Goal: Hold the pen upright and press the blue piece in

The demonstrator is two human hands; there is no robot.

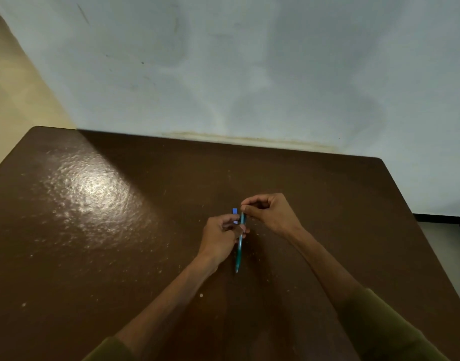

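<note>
The left hand is holding the teal pen mid-barrel while the right hand is pinching its top end (a small blue piece sits just beyond the grip), likely calling for a straight pull.

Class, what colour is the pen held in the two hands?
Teal, a blue-green; the pen shows in the head view.

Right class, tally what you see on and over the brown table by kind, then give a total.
Hands: 2, left hand and right hand
Teal pen: 1
Small blue piece: 1
Table: 1
Total: 5
</note>
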